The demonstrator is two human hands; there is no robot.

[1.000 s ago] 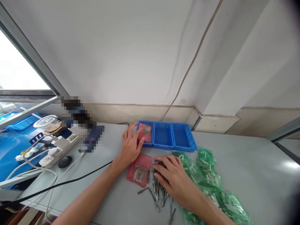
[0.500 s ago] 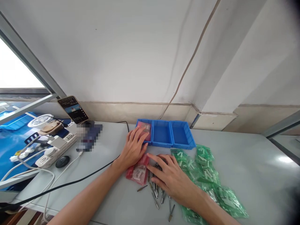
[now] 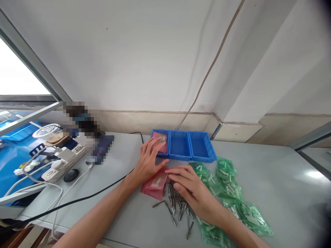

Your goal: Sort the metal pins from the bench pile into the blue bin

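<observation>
My left hand [image 3: 148, 161] is open, its fingers spread over the near edge of the left blue bin, by a red plastic bag [image 3: 163, 137] inside. Its thumb reaches above a second red plastic bag [image 3: 155, 184] on the table. My right hand [image 3: 192, 189] is open, with fingers stretched out and fingertips at that second bag's right edge; whether they grip it I cannot tell. Beneath the right hand lies a loose pile of slim metal pins [image 3: 173, 201], some with brass-coloured parts. The palm hides part of the pile.
Three joined blue bins [image 3: 190, 144] stand near the wall. Several green bags of small parts [image 3: 230, 189] lie to the right. A black cable [image 3: 85, 199] crosses the table at left, near a power strip [image 3: 74, 155] and a round black object [image 3: 71, 175].
The second red bag's right side has risen and its surface looks smoother. My left thumb has spread outward. My right fingers have straightened and drawn together, uncovering more pins.
</observation>
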